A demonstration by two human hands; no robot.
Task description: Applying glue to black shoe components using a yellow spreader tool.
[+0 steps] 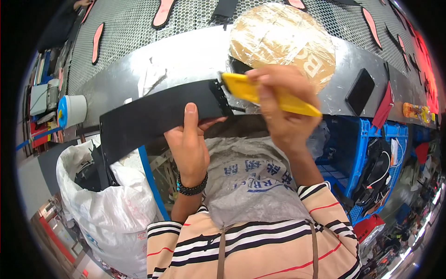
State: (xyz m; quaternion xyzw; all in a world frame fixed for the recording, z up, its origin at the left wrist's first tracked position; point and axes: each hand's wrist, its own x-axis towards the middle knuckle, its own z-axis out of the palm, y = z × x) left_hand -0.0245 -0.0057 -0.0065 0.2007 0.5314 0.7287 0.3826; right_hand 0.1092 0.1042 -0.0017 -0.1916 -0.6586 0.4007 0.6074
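Note:
My left hand [189, 149] grips a long, curved black strip of sheet material [153, 114], thumb on top and fingers beneath. The strip slants down to the left, and its right end looks shiny and wet along the edge. In my right hand [288, 104] is a flat yellow-handled brush [241, 88], its dark tip close beside that shiny end. Blur hides whether tip and strip touch. Behind my right hand, a round cardboard disc wrapped in clear film [278, 35] lies at the back of the metal bench edge [186, 56].
Pink-and-black insoles [164, 13] lie on the mesh surface [125, 32] beyond. A black phone [360, 91] rests at the right. Left stand a white tub [75, 110] and a white sack [107, 214] with black pieces. A blue crate [355, 153] is below right.

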